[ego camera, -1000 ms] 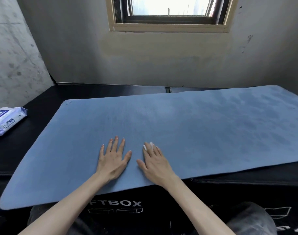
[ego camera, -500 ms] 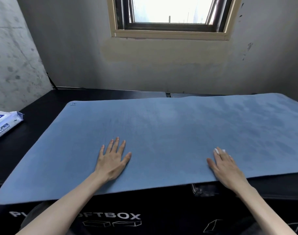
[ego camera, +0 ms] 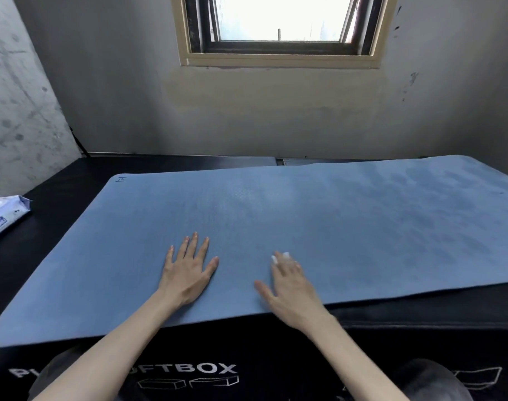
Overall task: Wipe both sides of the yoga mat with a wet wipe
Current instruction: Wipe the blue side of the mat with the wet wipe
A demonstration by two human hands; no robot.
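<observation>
Yoga mat [ego camera: 304, 233] lies flat, blue, across the black desk [ego camera: 59, 204], its near long edge overhanging the desk front. Left hand [ego camera: 187, 273] is spread wide, fingers straight, palm pressed on the mat near that front edge. Right hand [ego camera: 290, 287] sits just right of the left one, also flat on the mat, fingers straight over a wet wipe [ego camera: 281, 256]; only a small white bit shows past the fingertips, and the hand is blurred, so how much wipe is under it I can't tell. Wipes pack [ego camera: 4, 215] is off the mat's left end, well apart, at the desk's left edge.

Risks, judged from this:
- Mat slides or bunches: a hard sideways stroke drags it if the left hand's pin is too light.
- The overhanging front edge curls or droops if the right hand presses at the lip.
- The wipe balls up or slips out from under flat fingers, since nothing pinches it, leaving streaks or missed bands.
- Darker mottled patches on the mat's right part look unevenly damp, so coverage may be patchy.
- The underside is not yet done; flipping a mat this long on this desk could knock the pack off.
</observation>
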